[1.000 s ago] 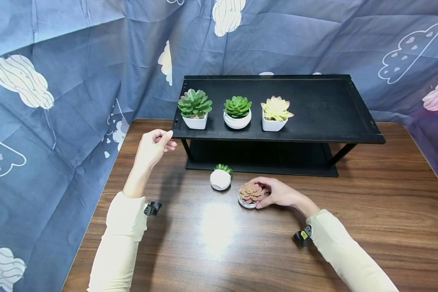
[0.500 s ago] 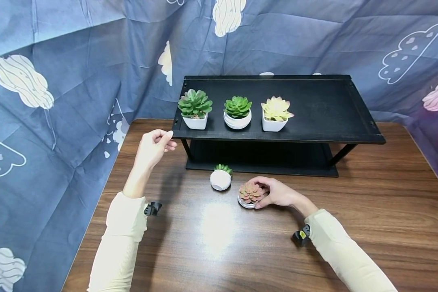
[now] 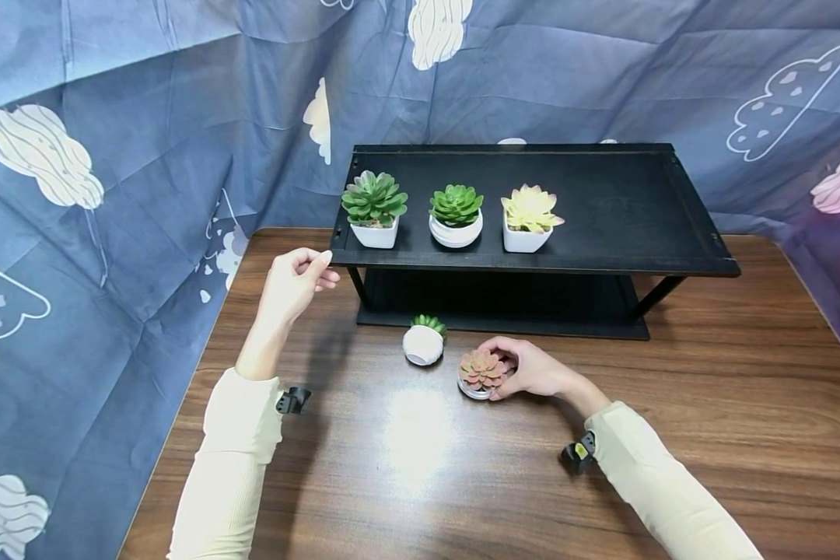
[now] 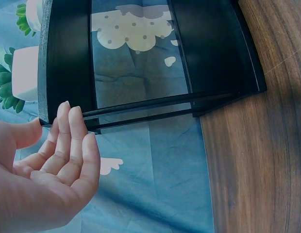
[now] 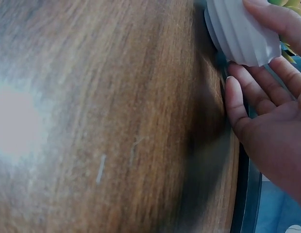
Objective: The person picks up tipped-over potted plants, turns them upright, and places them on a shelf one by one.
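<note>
My left hand (image 3: 290,281) is at the front left corner of a black two-tier shelf (image 3: 623,202). In the left wrist view, its thumb and fingers (image 4: 63,119) pinch the upper board's corner. On the wooden table before the shelf, my right hand (image 3: 535,369) grips a pinkish succulent (image 3: 481,369) by its pot from the right side. The right wrist view shows that white, spirally ribbed pot (image 5: 242,34) between thumb and fingers. Just left of it, a small green succulent in a round white pot (image 3: 423,345) lies tipped, its base facing me.
Along the upper board's front stand a dark green succulent (image 3: 374,204), a bright green one (image 3: 456,210) and a pale yellow one (image 3: 530,214), all in white pots. Behind the table (image 3: 735,389) hangs a blue cloud-print cloth (image 3: 553,70). Glare lies on the tabletop.
</note>
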A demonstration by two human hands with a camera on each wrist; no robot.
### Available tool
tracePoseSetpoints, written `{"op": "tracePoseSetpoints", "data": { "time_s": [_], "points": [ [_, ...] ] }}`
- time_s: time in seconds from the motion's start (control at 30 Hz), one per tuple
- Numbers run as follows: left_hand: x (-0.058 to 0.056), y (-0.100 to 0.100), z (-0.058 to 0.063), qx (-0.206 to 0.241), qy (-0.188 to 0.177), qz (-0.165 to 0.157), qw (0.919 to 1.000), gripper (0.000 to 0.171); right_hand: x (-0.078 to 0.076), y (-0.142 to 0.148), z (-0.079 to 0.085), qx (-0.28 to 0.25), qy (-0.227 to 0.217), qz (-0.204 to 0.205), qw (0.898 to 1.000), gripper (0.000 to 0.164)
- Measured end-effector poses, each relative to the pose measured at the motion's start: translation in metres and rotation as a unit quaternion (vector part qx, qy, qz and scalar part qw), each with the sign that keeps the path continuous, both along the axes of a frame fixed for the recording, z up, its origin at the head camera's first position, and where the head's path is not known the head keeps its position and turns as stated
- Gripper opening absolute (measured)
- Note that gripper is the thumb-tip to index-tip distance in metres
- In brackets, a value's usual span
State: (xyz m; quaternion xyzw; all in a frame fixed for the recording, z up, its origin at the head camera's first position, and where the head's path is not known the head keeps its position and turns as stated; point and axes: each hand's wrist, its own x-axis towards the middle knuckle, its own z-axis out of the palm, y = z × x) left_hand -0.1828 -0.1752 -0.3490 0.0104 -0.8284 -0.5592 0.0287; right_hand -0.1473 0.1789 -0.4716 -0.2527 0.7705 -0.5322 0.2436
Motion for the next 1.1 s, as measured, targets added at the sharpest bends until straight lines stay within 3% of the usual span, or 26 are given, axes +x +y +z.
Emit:
{"op": "tracePoseSetpoints", "data": {
  "time_s": [0.47,1.1],
  "points": [
    [0.000,0.000,0.000,0.004,-0.001,0.001,1.0000,0.029,0.002,0.005,0.009,-0.002,-0.013,-0.011,1.000,0.062],
    [0.000,0.000,0.000,-0.002,-0.002,0.003,1.0000,0.026,0.011,0.007,0.070,-0.051,-0.028,-0.013,0.998,0.064]
  ]
}}
